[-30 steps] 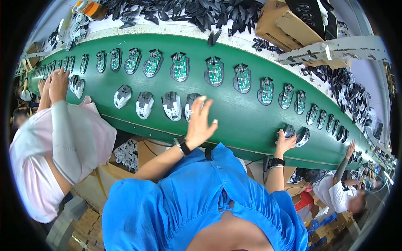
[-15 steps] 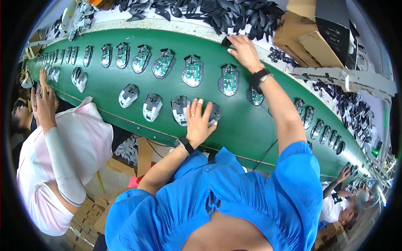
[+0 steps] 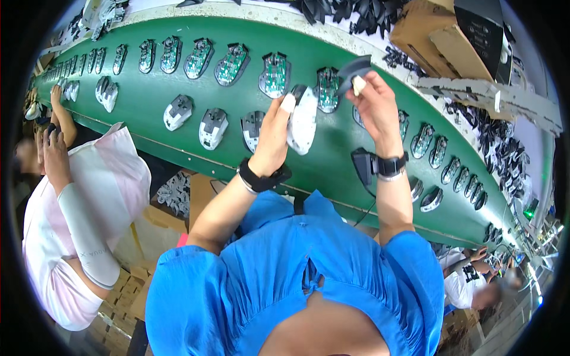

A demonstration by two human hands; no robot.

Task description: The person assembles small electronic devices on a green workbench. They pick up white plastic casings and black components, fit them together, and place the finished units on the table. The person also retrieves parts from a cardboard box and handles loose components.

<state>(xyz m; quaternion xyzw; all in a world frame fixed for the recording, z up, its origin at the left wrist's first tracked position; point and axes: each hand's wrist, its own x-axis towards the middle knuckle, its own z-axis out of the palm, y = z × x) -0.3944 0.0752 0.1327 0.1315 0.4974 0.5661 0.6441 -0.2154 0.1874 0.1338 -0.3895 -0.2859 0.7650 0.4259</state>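
Note:
My left hand [image 3: 272, 133] grips a white and grey computer mouse [image 3: 304, 123] by its left side, raised over the green belt. Between the fingers of my right hand [image 3: 380, 110] is a curved black plastic side piece [image 3: 353, 68], held just right of the mouse and apart from it. Behind them a mouse base with a green circuit board [image 3: 328, 89] lies on the belt, partly covered by the black piece. To the left of my left hand, a grey and white mouse shell [image 3: 252, 127] rests on the belt.
Open mouse bases [image 3: 232, 64] form a long row on the green belt [image 3: 225, 160], with white shells [image 3: 213, 129] nearer me. Loose black pieces [image 3: 323, 9] and a cardboard box [image 3: 421, 38] lie beyond a metal rail [image 3: 475, 95]. A co-worker's arm [image 3: 83, 219] is at left.
My left hand has lifted the mouse off the belt. My right hand has drawn back from the far edge, bringing the black side piece near the mouse. The row of bases has shifted slightly.

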